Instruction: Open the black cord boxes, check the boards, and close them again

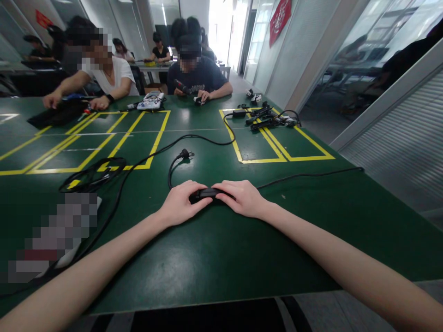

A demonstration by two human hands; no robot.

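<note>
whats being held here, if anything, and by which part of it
A black adapter, held by its two ends: left grip on the left end, right grip on the right.

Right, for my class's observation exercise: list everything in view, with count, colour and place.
Table: one, green, foreground
Held piece: one, black, centre
Plug: one, black, beyond held piece, leftward
Cord: one, black, right
Long cable: one, black, across table
Coiled cable: one bundle, black, left
Adapter: one, black, far right
Parts pile: one, mostly black, right of adapter
Small pieces: few, white and black, beyond pile
Tape outlines: several, yellow, table
Blurred item: one, greyish, near left
Device: one, mostly white, far edge
Cloth-like item: one, black, far left
Hangings: two, red, background
People: several, white or dark tops, background
Forearms: two, bare, lower corners
Left grip: one, bare, held piece's left end
Right grip: one, bare, held piece's right end
</note>
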